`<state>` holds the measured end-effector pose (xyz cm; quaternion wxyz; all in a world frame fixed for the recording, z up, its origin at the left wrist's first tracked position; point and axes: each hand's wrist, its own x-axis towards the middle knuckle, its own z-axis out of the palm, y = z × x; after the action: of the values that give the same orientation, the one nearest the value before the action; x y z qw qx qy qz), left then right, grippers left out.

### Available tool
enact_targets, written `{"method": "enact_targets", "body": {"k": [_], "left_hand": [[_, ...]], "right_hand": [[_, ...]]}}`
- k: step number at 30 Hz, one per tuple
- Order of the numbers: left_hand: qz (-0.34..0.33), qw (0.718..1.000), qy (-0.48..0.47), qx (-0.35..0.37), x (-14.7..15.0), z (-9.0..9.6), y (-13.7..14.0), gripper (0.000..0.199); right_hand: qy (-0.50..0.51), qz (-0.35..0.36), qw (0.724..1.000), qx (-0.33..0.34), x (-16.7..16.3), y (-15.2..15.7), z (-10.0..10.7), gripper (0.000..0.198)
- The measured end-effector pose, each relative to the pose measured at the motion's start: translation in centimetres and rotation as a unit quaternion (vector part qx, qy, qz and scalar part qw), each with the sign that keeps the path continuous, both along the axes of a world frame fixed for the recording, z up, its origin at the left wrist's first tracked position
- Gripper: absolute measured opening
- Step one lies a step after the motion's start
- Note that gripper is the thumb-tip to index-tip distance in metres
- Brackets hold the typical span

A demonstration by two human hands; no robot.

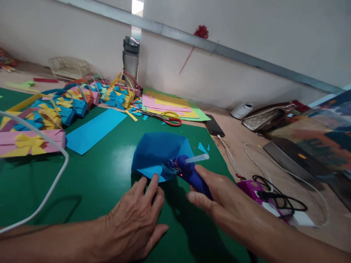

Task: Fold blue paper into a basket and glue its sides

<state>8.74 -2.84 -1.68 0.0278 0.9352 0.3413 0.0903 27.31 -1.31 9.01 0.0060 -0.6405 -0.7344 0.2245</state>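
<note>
A blue paper piece (pixel 161 146) with folded-up sides lies on the green mat (pixel 109 171) in front of me. My left hand (pixel 139 215) rests flat beside it, fingers stretched out, fingertips at its near flap. In my right hand (pixel 216 190) is a blue hot glue gun (pixel 189 171), a clear glue stick (pixel 197 158) jutting from its back and a small red light on its side. The gun's nozzle end is over the paper's near right flap; the very tip is hard to make out.
Several finished paper baskets (pixel 63 106) and a flat blue strip (pixel 95 129) lie left. Scissors (pixel 171 118) and coloured sheets (pixel 170 106) are at the back, a phone (pixel 214 125) beyond the mat. A purple power strip (pixel 260 199) sits right; a white cable (pixel 59 175) arches left.
</note>
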Motion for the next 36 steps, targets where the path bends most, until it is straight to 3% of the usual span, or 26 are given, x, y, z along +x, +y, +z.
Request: {"method": "enact_targets", "body": {"k": [17,27,32,36], "left_hand": [[-0.009,1.000,-0.004,-0.021,0.0,0.1,0.1,0.059],[-0.005,1.000,-0.009,-0.017,0.0,0.0,0.2,0.059],[0.006,1.000,-0.014,-0.023,0.1,0.0,0.2,0.059],[0.008,0.999,-0.017,-0.028,0.1,0.1,0.2,0.057]], "right_hand": [[-0.027,-0.012,0.999,-0.019,0.1,-0.1,-0.2,0.022],[-0.050,-0.008,0.999,0.019,0.2,-0.3,-0.4,0.029],[-0.016,0.001,1.000,-0.018,-0.3,0.2,-0.3,0.018],[0.053,-0.007,0.999,-0.009,-0.7,0.0,1.1,0.016]]}}
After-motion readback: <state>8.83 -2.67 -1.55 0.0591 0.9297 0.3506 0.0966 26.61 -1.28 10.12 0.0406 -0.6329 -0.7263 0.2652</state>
